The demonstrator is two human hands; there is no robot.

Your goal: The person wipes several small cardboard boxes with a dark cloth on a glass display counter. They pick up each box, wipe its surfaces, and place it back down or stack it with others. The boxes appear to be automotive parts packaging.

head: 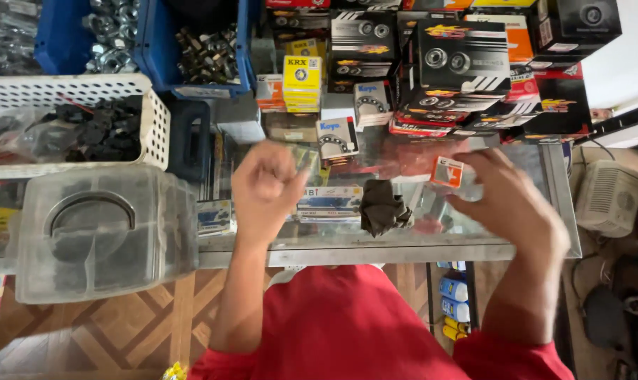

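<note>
Head view: right hand [505,204] pinches a small orange-and-white box [447,172]; left hand [264,184] fisted, apparently empty. Grip should stay firm; dark rag [383,207] lies between them.

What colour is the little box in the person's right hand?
The little box in the right hand is orange and white, seen in the head view.

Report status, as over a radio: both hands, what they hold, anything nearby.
Left hand fisted over glass counter, contents unseen. Right hand pinching small orange-and-white box. Dark rag lies between them; stacked bearing boxes behind.
</note>
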